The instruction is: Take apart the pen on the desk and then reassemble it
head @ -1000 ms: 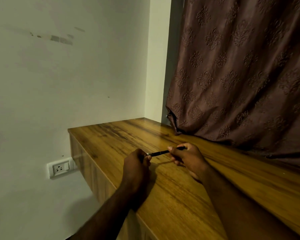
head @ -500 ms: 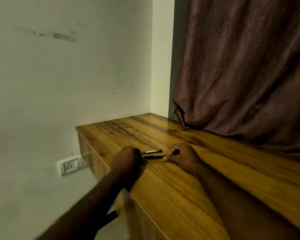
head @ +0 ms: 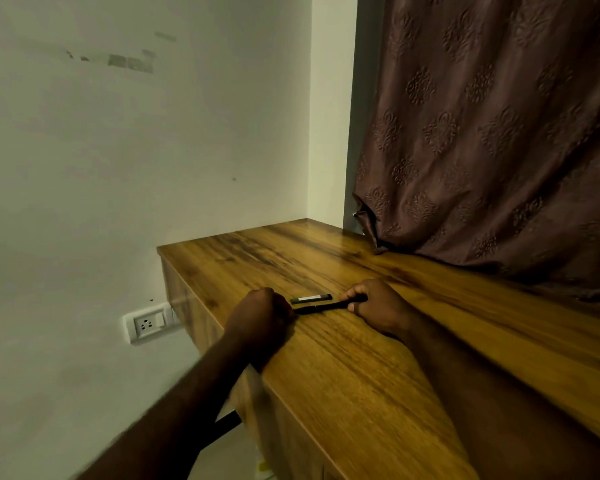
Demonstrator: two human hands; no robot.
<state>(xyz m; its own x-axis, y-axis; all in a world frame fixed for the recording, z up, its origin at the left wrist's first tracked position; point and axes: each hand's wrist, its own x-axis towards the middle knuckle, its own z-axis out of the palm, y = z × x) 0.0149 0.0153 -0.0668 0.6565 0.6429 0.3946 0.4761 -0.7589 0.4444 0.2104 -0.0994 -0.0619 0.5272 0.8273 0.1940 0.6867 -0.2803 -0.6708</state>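
Note:
A thin black pen (head: 321,308) lies level just above the wooden desk (head: 343,368), held at both ends. My left hand (head: 262,315) is closed in a fist around its left tip. My right hand (head: 378,306) pinches its right end between thumb and fingers. Just behind it, a short dark pen part with a pale label (head: 311,298) lies loose on the desk, apart from both hands. How the left fingers grip the tip is hidden by the fist.
A brown patterned curtain (head: 482,133) hangs over the desk's back right edge. A white wall with a socket plate (head: 148,322) stands left of the desk. The desk's left edge drops off just under my left wrist.
The hands lowered from a raised hold to the desk surface. A short pen part now lies on the desk behind the pen. The camera view shifted left and down.

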